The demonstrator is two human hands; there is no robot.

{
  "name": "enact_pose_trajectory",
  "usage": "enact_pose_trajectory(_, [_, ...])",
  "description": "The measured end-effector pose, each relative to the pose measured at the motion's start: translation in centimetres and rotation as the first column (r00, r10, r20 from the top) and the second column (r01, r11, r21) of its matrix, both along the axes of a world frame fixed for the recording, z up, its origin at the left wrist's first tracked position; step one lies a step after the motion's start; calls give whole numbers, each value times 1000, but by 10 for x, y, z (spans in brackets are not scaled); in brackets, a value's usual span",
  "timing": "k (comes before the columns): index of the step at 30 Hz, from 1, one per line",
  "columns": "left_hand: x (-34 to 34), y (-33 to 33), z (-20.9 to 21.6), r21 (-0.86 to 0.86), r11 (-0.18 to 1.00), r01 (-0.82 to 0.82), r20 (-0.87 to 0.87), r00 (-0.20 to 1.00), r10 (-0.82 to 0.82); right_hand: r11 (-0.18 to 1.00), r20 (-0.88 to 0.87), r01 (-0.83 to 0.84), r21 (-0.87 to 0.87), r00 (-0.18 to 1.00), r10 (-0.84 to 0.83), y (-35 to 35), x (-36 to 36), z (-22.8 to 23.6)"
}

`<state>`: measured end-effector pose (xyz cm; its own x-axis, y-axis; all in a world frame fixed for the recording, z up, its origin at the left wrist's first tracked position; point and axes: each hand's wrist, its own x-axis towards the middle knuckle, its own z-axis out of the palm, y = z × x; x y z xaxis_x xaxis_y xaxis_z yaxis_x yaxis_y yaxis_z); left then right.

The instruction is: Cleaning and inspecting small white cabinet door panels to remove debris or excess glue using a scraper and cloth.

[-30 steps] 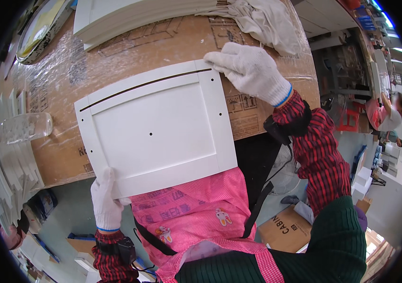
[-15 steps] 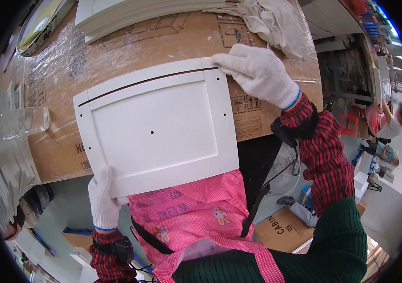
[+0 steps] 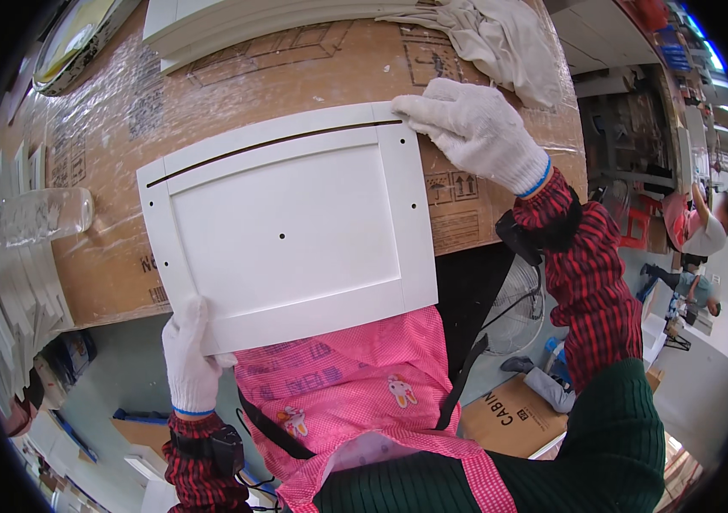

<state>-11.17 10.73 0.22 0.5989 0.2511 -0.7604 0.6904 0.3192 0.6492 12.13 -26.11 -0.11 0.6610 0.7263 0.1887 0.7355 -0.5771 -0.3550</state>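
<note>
A white framed cabinet panel (image 3: 296, 244) lies in front of me, partly on the cardboard-covered table and overhanging its near edge. It has a dark groove along its far side and several small holes. My left hand (image 3: 190, 359), in a white glove, grips the near left corner, with the thumb on top and the other fingers hidden. My right hand (image 3: 475, 128), also gloved, is at the far right corner, fingers closed together against the edge.
Stacked white panels (image 3: 236, 26) and a crumpled cloth (image 3: 501, 43) lie at the far side. On the left are a clear plastic bottle (image 3: 44, 214), white strips (image 3: 26, 299) and an oval tray (image 3: 82, 43). A floor fan (image 3: 518, 312) and carton (image 3: 509, 419) are right. Two people work farther off.
Almost everything stays put. The panel and both hands appear shifted very slightly to the right, along with the table in view.
</note>
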Motion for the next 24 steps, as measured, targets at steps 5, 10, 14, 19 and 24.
enact_pose_trajectory(5, [1, 0, 2, -2, 1000, -3, -14, 1000, 3, 999, 8, -17, 44, 1000, 17, 3, 2, 1])
enact_pose_trajectory(10, [2, -1, 1, -8, 1000, -24, -14, 1000, 24, 1000, -19, -16, -6, 1000, 16, 0, 4, 4])
enact_pose_trajectory(14, [-1, 4, 1, -30, 999, -39, 2, 999, 39, 1000, -36, -26, 0, 999, 26, 8, 1, 6])
enact_pose_trajectory(19, [0, 3, -1, -44, 998, -36, 3, 999, 36, 1000, -52, 4, -23, 999, -5, 4, 3, 4])
enact_pose_trajectory(24, [-4, 2, -7, -74, 995, -61, 29, 998, 63, 960, 22, 280, 20, 960, -280, 17, 2, 6])
